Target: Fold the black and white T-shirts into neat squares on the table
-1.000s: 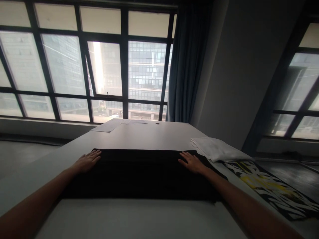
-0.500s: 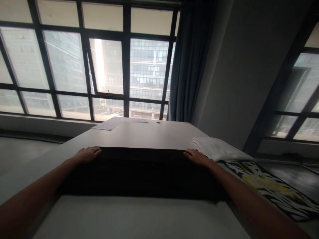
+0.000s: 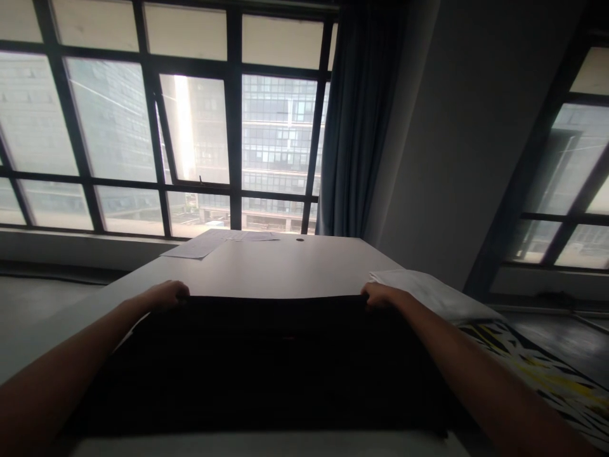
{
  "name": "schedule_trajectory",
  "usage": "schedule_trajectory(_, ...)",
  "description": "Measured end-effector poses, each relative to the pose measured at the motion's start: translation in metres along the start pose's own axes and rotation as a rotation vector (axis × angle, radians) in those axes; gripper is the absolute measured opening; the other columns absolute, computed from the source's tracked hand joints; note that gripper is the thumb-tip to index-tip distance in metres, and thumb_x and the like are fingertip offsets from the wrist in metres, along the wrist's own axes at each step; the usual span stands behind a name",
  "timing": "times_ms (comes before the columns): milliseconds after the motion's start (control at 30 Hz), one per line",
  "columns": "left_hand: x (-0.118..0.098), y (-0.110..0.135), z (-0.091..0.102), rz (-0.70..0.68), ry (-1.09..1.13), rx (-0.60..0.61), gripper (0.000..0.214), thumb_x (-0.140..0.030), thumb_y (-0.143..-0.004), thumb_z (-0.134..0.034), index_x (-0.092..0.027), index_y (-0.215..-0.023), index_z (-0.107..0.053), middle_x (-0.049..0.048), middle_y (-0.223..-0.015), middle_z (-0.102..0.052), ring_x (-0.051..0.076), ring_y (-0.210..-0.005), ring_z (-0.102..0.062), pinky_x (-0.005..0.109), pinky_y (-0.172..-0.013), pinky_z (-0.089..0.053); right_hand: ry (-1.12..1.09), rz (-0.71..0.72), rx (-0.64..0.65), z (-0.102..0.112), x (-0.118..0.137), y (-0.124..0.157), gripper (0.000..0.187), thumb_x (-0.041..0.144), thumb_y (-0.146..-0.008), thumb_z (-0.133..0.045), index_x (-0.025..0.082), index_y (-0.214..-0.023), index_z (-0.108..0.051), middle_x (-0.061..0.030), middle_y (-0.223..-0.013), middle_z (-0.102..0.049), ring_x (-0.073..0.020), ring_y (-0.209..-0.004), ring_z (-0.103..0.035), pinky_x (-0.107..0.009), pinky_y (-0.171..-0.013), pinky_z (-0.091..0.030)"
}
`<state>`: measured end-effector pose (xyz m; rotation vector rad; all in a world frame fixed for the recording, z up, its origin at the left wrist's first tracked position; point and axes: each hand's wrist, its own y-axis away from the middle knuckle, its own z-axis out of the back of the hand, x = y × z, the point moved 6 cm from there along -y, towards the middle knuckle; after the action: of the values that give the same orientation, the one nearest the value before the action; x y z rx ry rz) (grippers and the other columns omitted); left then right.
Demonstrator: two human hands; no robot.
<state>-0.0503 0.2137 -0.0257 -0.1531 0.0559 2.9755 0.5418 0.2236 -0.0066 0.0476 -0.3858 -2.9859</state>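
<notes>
A wide black cloth (image 3: 266, 362) is stretched between my hands over the pale table (image 3: 280, 266). My left hand (image 3: 164, 295) is closed on its far left corner. My right hand (image 3: 380, 295) is closed on its far right corner. The far edge is lifted off the table and the cloth hangs toward me, hiding the tabletop beneath it. Both forearms run along the cloth's sides.
A folded white cloth (image 3: 428, 292) lies just right of my right hand. A black, white and yellow patterned cloth (image 3: 542, 368) lies further right. Papers (image 3: 200, 244) sit at the table's far end below the windows. A dark curtain (image 3: 356, 120) hangs behind.
My hands went from lying flat on the cloth to gripping its far corners. The far edge has risen and come toward me, so the cloth fills more of the view.
</notes>
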Motion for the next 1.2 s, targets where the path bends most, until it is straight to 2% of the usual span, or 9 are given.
schedule_trajectory(267, 0.008, 0.024, 0.017, 0.12, -0.052, -0.138, 0.037, -0.033, -0.075, -0.048, -0.021, -0.103, -0.069, 0.0102, -0.102, -0.073, 0.03, -0.097, -0.067, 0.037, -0.079, -0.049, 0.243, -0.006, -0.438, 0.029, 0.029, 0.009, 0.031, 0.017, -0.081, -0.058, 0.017, -0.111, -0.066, -0.014, -0.111, -0.071, -0.0281, -0.105, -0.065, -0.037, -0.089, -0.044)
schedule_trajectory(500, 0.018, 0.044, 0.015, 0.14, -0.032, -0.184, 0.04, -0.045, -0.083, -0.043, -0.022, -0.106, -0.067, 0.0104, -0.103, -0.074, 0.029, -0.098, -0.067, 0.037, -0.081, -0.049, 0.271, -0.046, -0.332, 0.031, 0.053, -0.022, 0.035, 0.011, -0.07, -0.07, 0.016, -0.105, -0.071, -0.0179, -0.111, -0.07, -0.0319, -0.109, -0.064, -0.042, -0.094, -0.044)
schedule_trajectory(633, 0.016, 0.043, 0.017, 0.087, 0.004, -0.216, 0.036, -0.044, -0.085, -0.042, -0.023, -0.101, -0.066, 0.0073, -0.105, -0.074, 0.025, -0.099, -0.067, 0.033, -0.083, -0.048, 0.236, -0.096, -0.308, 0.05, 0.057, -0.059, 0.037, 0.013, -0.065, -0.075, 0.018, -0.102, -0.075, -0.0183, -0.107, -0.072, -0.0352, -0.103, -0.066, -0.048, -0.092, -0.047)
schedule_trajectory(733, 0.014, 0.043, 0.019, 0.106, 0.036, -0.226, 0.034, -0.044, -0.084, -0.044, -0.024, -0.099, -0.066, 0.0059, -0.101, -0.075, 0.025, -0.097, -0.068, 0.032, -0.081, -0.048, 0.228, -0.106, -0.382, 0.084, 0.075, -0.096, 0.039, 0.021, -0.074, -0.07, 0.017, -0.113, -0.072, -0.0205, -0.117, -0.068, -0.0412, -0.117, -0.057, -0.062, -0.105, -0.032)
schedule_trajectory(833, 0.015, 0.047, 0.019, 0.159, 0.078, -0.189, 0.036, -0.048, -0.084, -0.045, -0.023, -0.098, -0.067, 0.0068, -0.098, -0.075, 0.025, -0.092, -0.069, 0.032, -0.077, -0.05, 0.191, -0.059, -0.681, 0.13, 0.119, -0.119, 0.051, 0.026, -0.088, -0.055, 0.016, -0.138, -0.054, -0.0197, -0.142, -0.051, -0.0417, -0.141, -0.028, -0.067, -0.113, -0.004)
schedule_trajectory(900, 0.016, 0.051, 0.018, 0.183, 0.094, -0.17, 0.038, -0.049, -0.083, -0.045, -0.022, -0.096, -0.068, 0.0078, -0.097, -0.075, 0.025, -0.09, -0.069, 0.032, -0.075, -0.05, 0.126, -0.045, -0.852, 0.145, 0.156, -0.12, 0.06, 0.025, -0.091, -0.049, 0.013, -0.149, -0.038, -0.0192, -0.153, -0.037, -0.0397, -0.146, -0.016, -0.066, -0.113, 0.001)
schedule_trajectory(967, 0.019, 0.056, 0.015, 0.199, 0.113, -0.161, 0.039, -0.051, -0.082, -0.046, -0.02, -0.094, -0.068, 0.0091, -0.097, -0.074, 0.026, -0.09, -0.069, 0.032, -0.075, -0.051, 0.062, -0.023, -0.788, 0.136, 0.193, -0.117, 0.063, 0.023, -0.089, -0.05, 0.011, -0.149, -0.036, -0.0228, -0.152, -0.036, -0.0415, -0.143, -0.023, -0.066, -0.112, -0.007)
schedule_trajectory(1033, 0.023, 0.06, 0.009, 0.226, 0.16, -0.134, 0.043, -0.052, -0.08, -0.048, -0.018, -0.099, -0.067, 0.0104, -0.098, -0.074, 0.026, -0.089, -0.069, 0.032, -0.075, -0.052, 0.057, 0.155, -0.588, 0.105, 0.235, -0.107, 0.051, 0.024, -0.088, -0.054, 0.012, -0.137, -0.052, -0.0233, -0.137, -0.053, -0.039, -0.129, -0.046, -0.06, -0.11, -0.024)
schedule_trajectory(1200, 0.018, 0.07, -0.005, 0.303, 0.221, -0.096, 0.054, -0.044, -0.08, -0.048, -0.016, -0.125, -0.057, 0.011, -0.1, -0.074, 0.025, -0.089, -0.071, 0.032, -0.077, -0.054, -0.057, 0.657, -0.308, 0.017, 0.287, -0.039, 0.051, 0.015, -0.074, -0.066, 0.031, -0.122, -0.067, -0.0058, -0.124, -0.065, -0.0256, -0.109, -0.064, -0.037, -0.097, -0.046)
